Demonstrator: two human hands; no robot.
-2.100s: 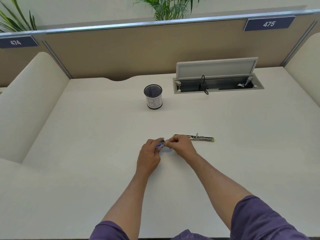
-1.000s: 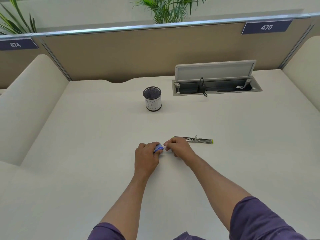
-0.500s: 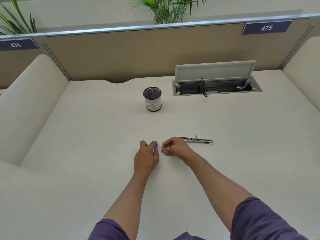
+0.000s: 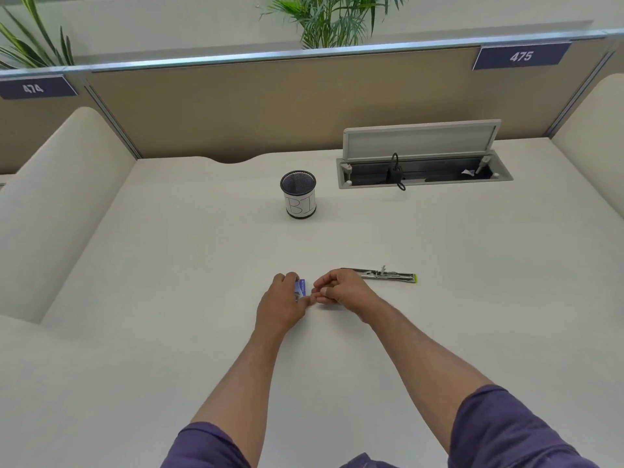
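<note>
On the white desk, my left hand (image 4: 282,304) grips a small blue box (image 4: 301,287) between thumb and fingers and holds it upright. My right hand (image 4: 339,292) lies just right of the box with its fingers curled and its fingertips pinched together beside my left thumb. Anything between those fingertips is too small to see. An opened metal stapler with a green end (image 4: 385,275) lies flat on the desk just behind and to the right of my right hand.
A black mesh pen cup with a white label (image 4: 299,194) stands farther back, left of an open cable hatch (image 4: 423,173) with a plug in it. Beige partition panels (image 4: 236,113) close off the back and both sides of the desk.
My two hands, joined on the blue box before, have come slightly apart. My left hand keeps the box and has turned it upright. My right hand has drawn back a little to the right.
</note>
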